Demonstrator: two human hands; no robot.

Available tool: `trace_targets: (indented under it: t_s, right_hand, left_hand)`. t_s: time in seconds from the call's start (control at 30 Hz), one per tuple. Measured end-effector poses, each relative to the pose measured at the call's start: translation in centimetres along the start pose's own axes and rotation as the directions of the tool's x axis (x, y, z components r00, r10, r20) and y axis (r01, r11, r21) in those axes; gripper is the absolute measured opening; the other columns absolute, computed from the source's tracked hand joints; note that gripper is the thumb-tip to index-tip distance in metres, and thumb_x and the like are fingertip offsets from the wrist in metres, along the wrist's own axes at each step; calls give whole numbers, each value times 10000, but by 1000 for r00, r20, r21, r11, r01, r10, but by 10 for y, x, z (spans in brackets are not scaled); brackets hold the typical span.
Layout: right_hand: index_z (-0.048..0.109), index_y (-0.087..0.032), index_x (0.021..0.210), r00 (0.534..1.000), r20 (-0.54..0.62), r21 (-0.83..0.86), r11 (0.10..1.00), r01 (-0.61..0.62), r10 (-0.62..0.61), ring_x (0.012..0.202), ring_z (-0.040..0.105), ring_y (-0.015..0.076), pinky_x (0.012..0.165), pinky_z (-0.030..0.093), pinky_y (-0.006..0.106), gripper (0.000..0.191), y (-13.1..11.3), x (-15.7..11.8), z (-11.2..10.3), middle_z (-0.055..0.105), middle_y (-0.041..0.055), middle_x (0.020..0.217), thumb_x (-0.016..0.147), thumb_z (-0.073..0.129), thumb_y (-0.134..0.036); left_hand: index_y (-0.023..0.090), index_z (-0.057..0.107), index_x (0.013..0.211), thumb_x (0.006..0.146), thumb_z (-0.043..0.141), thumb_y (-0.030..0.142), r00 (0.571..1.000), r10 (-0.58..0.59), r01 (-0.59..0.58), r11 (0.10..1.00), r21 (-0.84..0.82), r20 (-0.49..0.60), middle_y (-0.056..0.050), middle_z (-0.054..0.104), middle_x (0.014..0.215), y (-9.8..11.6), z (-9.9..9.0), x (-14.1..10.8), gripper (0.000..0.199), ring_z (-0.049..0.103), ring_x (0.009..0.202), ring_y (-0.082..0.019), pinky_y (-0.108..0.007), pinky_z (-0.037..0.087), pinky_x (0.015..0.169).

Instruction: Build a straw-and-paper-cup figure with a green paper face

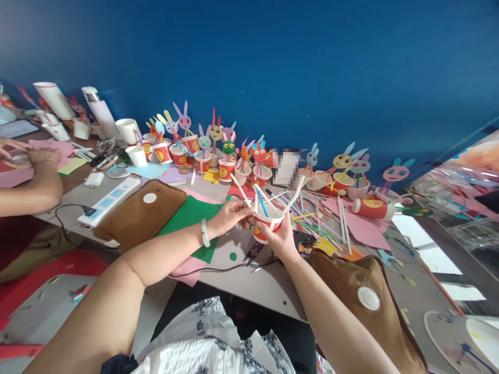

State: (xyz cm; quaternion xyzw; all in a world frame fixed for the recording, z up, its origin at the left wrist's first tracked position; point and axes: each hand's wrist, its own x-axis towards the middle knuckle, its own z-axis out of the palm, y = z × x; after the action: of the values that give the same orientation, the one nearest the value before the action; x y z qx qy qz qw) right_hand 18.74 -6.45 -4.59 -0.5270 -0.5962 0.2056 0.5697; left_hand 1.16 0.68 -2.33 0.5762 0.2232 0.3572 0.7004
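My right hand [281, 240] is wrapped round a red-and-white paper cup [275, 224], held upright above the table. White straws stick up and out at the cup's sides, and a blue straw [261, 201] leans inside it. At the cup's left rim, the fingers of my left hand [231, 217] are closed on the lower end of a white straw [240, 189]. My fingers hide where this straw meets the cup. Below the cup lie dark-handled scissors [255, 251], and green paper [191, 221] is under my left wrist.
Finished paper-cup figures with rabbit-like heads [227, 148] line the blue wall. Loose coloured straws [315, 213] spread to the right. Brown cushions [142, 210] flank my arms, with a power strip [113, 200] at left. A cable crosses the front. Another person's arm [42, 182] works far left.
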Motion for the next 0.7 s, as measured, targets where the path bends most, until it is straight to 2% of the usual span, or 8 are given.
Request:
trace_targets:
  t_s: [0.23,0.43,0.5,0.6,0.7]
  right_hand:
    - [541,-226,1298,1000,-26,-44,999,13,-14,1136,628,297,1017,496,502,670,0,2,-3,627,129,1256,757,807,-520]
    - [512,-227,1326,1000,18,-69,998,14,-13,1172,614,313,1036,482,524,726,6,1,-2,599,144,1285,744,815,-537]
    - [503,-229,1341,999,21,-80,996,31,-30,1201,603,321,1048,479,520,748,7,0,-1,592,150,1310,744,809,-560]
    - [464,-228,1406,999,53,-125,992,13,-6,1220,600,337,1033,496,510,835,6,-1,0,593,162,1342,740,788,-611]
    - [394,-211,1493,987,137,-177,982,-61,86,1109,654,343,936,551,495,973,6,-3,1,644,169,1279,718,777,-659]
  left_hand:
    - [133,596,768,810,728,577,996,79,-77,996,47,-35,0,643,692,5,1,-2,465,605,545,-88,-234,467,557]
    - [142,578,765,819,706,599,1000,22,-22,999,40,2,-1,623,676,1,-1,-1,477,595,553,-97,-258,478,579]
    - [151,559,774,835,686,601,998,52,-51,998,38,-26,5,615,686,-1,0,-1,471,596,580,-96,-256,479,598]
    - [159,556,877,828,716,569,986,127,-119,990,76,-109,15,604,736,-4,2,-2,443,599,665,-102,-248,471,637]
    - [165,542,1072,749,819,509,993,106,-101,991,89,-56,0,629,852,-5,4,-2,548,626,741,-124,-263,482,678]
